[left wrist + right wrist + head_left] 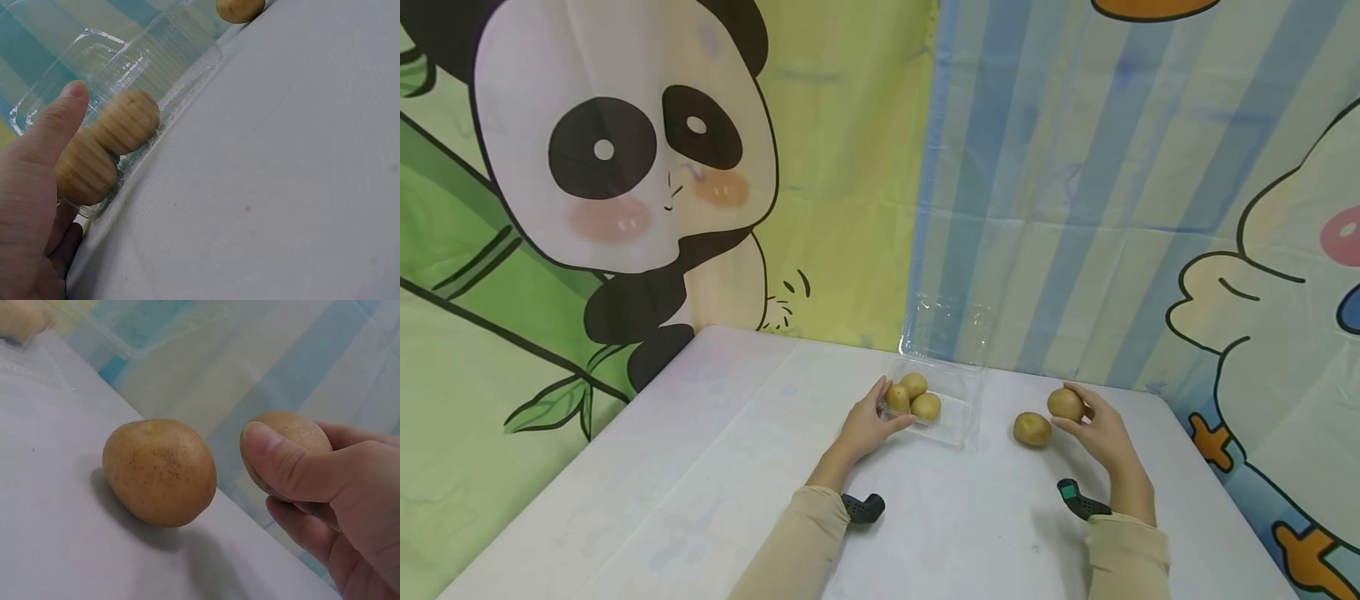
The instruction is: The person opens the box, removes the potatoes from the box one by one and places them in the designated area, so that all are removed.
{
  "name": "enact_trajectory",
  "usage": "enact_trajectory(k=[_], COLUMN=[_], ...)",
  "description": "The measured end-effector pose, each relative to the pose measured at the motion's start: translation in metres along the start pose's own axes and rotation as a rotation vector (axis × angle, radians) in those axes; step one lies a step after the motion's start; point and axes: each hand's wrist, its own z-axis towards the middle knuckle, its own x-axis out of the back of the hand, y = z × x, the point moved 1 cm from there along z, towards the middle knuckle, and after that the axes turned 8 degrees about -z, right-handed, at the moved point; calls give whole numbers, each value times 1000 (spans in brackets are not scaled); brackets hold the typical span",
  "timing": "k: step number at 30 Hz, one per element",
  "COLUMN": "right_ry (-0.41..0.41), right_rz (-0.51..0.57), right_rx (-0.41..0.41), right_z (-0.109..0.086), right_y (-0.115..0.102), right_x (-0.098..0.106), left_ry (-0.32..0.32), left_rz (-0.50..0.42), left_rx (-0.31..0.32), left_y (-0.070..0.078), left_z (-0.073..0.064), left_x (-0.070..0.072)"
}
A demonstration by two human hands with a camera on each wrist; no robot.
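A clear plastic clamshell box (953,423) stands at the table's far middle with its lid (943,329) raised, and three potatoes (913,385) lie inside it. My left hand (874,421) holds the box's near left corner; its thumb (57,122) lies against the wall beside two of the potatoes (128,120). To the right, my right hand (1096,427) grips a potato (1065,404) just above the table. The right wrist view shows its thumb (294,464) curled over this potato (299,428). Another potato (1032,428) (159,472) lies loose on the table just left of it.
The white table (700,467) meets cartoon curtains along its far edge: a panda on the left, blue stripes behind the box. Its right edge runs close to my right hand. Black wrist cameras (862,507) sit on both beige sleeves.
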Motion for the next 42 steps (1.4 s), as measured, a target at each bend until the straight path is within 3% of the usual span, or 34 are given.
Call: enact_trajectory(k=[9, 21, 31, 42], right_ry=[-62, -157, -164, -188], right_rz=[14, 62, 83, 89], right_rx=[-3, -96, -139, -108], right_z=[-4, -6, -9, -14], right_y=[15, 16, 23, 34], right_x=[-1, -8, -9, -6], left_ry=[4, 4, 3, -1], left_rz=[6, 4, 8, -1], left_rx=[-3, 3, 3, 6], left_y=[0, 0, 0, 0], left_z=[1, 1, 1, 1], left_x=[0, -1, -1, -1])
